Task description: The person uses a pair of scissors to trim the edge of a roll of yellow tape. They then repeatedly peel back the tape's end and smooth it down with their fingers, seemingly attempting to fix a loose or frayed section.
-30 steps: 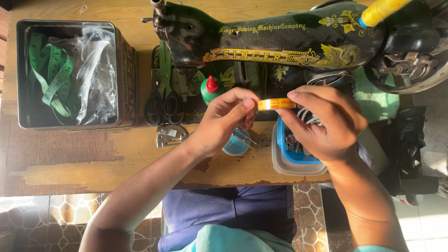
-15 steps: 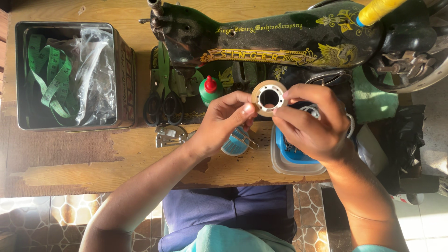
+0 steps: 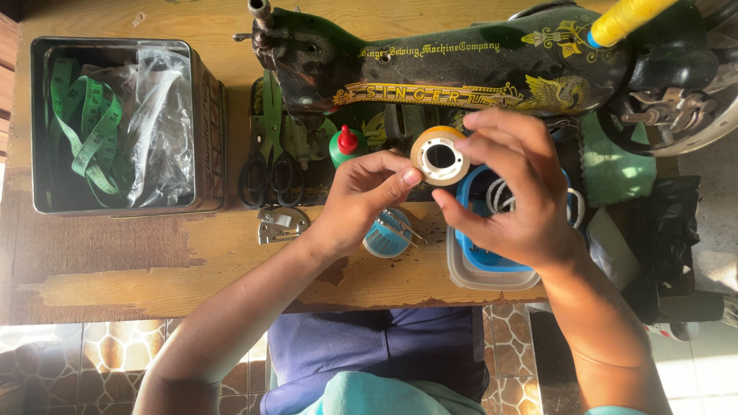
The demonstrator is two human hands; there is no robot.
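Both my hands hold up a small roll of tape (image 3: 440, 156) with a white core, its open hole turned toward the camera. My left hand (image 3: 361, 200) pinches its left rim with thumb and fingers. My right hand (image 3: 515, 192) grips its right side, fingers spread over a blue plastic box (image 3: 478, 257) that holds white cord. A round blue pin holder (image 3: 388, 234) lies on the wooden table (image 3: 108, 269) under my left hand. Behind the roll stands a black and gold sewing machine (image 3: 461, 69).
A metal tin (image 3: 204, 131) at the left holds a green measuring tape (image 3: 81, 123) and clear plastic. Black scissors (image 3: 269, 173), a green bottle with a red cap (image 3: 346, 144), a metal presser part (image 3: 281, 223), a yellow thread spool (image 3: 626, 19) and green cloth (image 3: 615, 165) lie about.
The roll was held edge-on a second ago; I have turned it so its hole faces up, and raised it slightly toward the machine.
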